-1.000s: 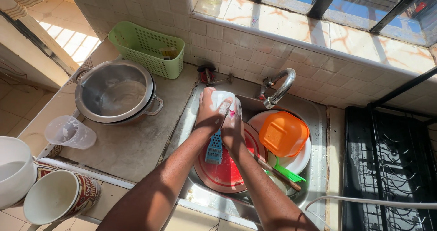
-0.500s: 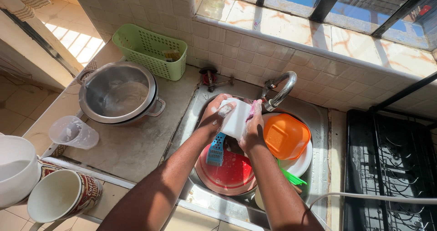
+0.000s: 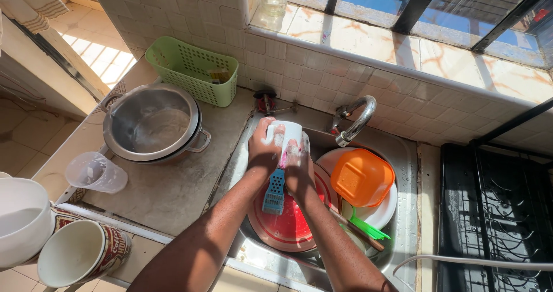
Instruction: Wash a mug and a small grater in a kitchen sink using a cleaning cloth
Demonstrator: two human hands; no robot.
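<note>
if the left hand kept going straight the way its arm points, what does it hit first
The left hand, wrapped around a white cup, points up and away toward the tiled wall. Beyond the cup, the first thing in that line looks like the small red tap fitting at the sink's back edge, though depth is unclear.

two hands (image 3: 282,154), one white cup (image 3: 286,134), one green basket (image 3: 192,69), one steel pot (image 3: 152,124), one orange bowl (image 3: 362,177)
</note>
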